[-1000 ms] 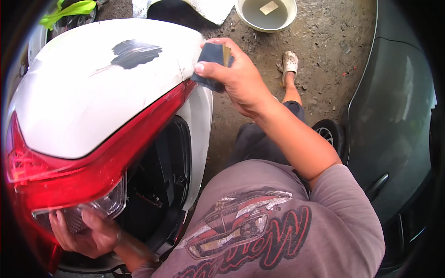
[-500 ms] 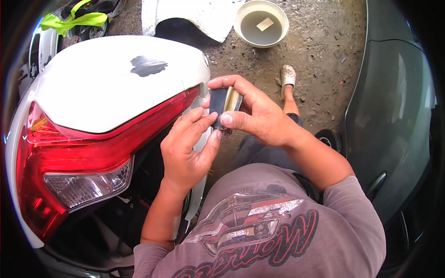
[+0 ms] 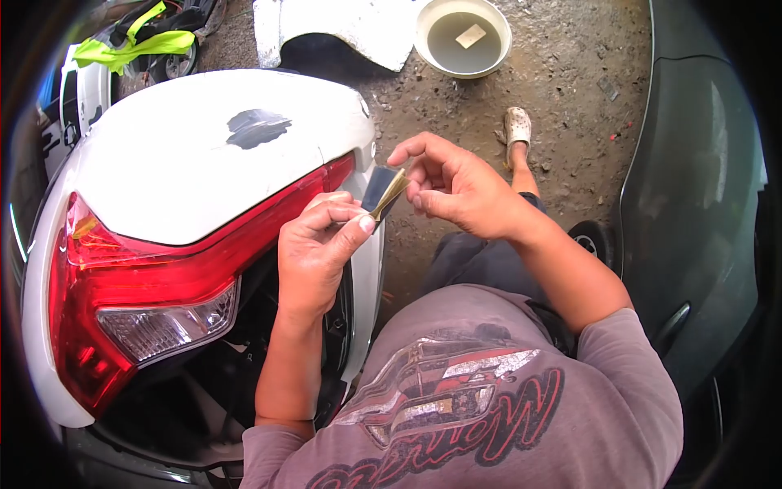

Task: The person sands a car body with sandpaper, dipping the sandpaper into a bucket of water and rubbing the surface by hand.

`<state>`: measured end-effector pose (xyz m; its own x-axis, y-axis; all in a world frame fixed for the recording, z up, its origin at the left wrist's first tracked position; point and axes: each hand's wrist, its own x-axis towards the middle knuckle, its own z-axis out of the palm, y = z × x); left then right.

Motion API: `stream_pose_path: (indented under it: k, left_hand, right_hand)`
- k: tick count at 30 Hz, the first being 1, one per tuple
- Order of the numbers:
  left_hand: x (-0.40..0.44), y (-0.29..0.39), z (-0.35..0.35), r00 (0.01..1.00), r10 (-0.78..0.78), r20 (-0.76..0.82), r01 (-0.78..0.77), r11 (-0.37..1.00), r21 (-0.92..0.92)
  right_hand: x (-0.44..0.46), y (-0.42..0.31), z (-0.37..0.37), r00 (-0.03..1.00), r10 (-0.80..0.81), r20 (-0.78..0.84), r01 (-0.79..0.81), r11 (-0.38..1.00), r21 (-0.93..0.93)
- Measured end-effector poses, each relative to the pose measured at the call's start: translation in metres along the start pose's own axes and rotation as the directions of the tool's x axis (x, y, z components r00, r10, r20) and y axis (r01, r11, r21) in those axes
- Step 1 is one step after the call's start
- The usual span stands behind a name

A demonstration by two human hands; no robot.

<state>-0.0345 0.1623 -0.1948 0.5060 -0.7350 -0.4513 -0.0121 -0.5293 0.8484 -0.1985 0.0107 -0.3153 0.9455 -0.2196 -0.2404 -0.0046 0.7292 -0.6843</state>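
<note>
A folded dark sheet (image 3: 377, 187) with a yellowish-brown inner side is pinched at its lower end between the thumb and fingers of my left hand (image 3: 322, 244). My right hand (image 3: 464, 186) is just right of the sheet, thumb and fingers apart, with its fingertips close to the sheet's free edge; whether they touch it is unclear. Both hands are in front of my chest, beside the corner of a white car panel (image 3: 179, 155). That panel carries a dark grey patch (image 3: 257, 128) and borders a red tail light (image 3: 155, 273).
A bowl of cloudy water (image 3: 440, 55) with a pale block in it stands on the muddy ground. Near it lies a white panel (image 3: 366, 28). A dark car (image 3: 692, 187) is at the right, and a yellow-green cloth (image 3: 134, 53) at the upper left.
My left hand rose from beside the tail light and took hold of the folded sheet. My right hand, which held it before, has let go and moved slightly right. The sheet now stands fanned apart.
</note>
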Motion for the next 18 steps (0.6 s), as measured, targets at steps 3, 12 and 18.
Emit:
stream_pose_path:
  k: [3, 12, 18]
  left_hand:
    - [-0.001, 0.0, 0.0, 0.999, -0.038, -0.013, 0.038, 0.999, -0.022]
    - [-0.002, 0.005, -0.001, 0.977, -0.16, -0.138, 0.121, 0.959, -0.256]
    - [-0.008, 0.01, 0.009, 0.983, 0.012, -0.184, 0.001, 0.998, 0.067]
  right_hand:
    - [0.001, -0.006, 0.003, 0.967, -0.253, -0.01, 0.238, 0.924, -0.298]
    - [0.017, 0.013, -0.003, 0.974, -0.197, 0.11, 0.207, 0.974, -0.09]
    - [0.031, 0.025, 0.02, 0.986, -0.057, 0.154, 0.049, 0.997, 0.055]
